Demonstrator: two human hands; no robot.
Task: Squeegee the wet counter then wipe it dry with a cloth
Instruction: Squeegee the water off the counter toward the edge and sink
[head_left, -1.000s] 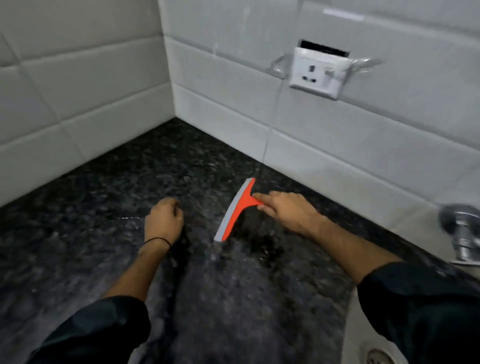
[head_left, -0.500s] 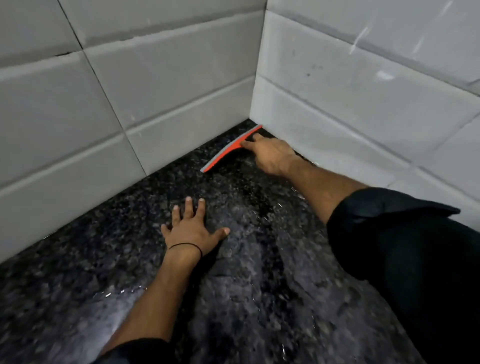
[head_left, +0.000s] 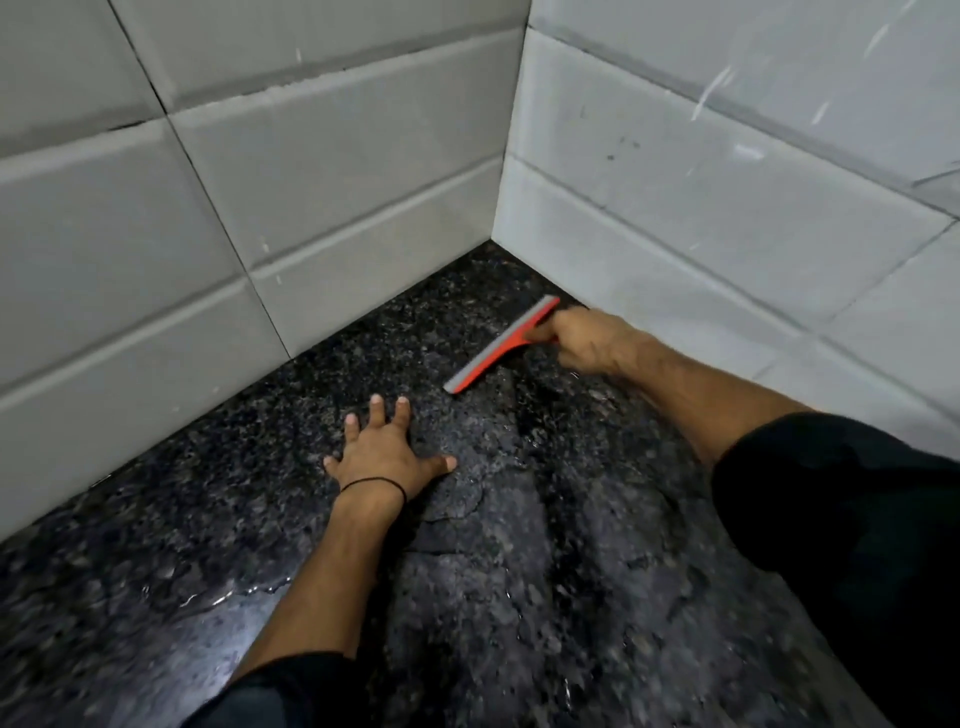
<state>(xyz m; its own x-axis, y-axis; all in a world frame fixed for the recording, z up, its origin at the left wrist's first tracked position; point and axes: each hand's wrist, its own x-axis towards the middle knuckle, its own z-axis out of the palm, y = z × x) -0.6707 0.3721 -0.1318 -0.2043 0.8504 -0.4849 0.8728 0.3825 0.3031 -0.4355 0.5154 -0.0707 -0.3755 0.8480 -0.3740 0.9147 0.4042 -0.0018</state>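
An orange squeegee with a grey rubber blade (head_left: 498, 347) lies blade-down on the wet black speckled counter (head_left: 519, 571), a short way out from the tiled corner. My right hand (head_left: 582, 340) is closed around its handle, hiding most of the handle. My left hand (head_left: 384, 452) rests flat on the counter with fingers spread, below and left of the blade, holding nothing. A film of water and pooled streaks shine across the stone. No cloth is in view.
White tiled walls (head_left: 311, 182) meet in a corner right behind the squeegee, closing off the counter's back and right sides. A water puddle edge (head_left: 228, 597) glints at lower left. Both dark sleeves fill the bottom of the view.
The squeegee went from mid-counter into the corner, then came back toward me from the wall. My left hand opened from a loose fist to lie flat. The view swung left.
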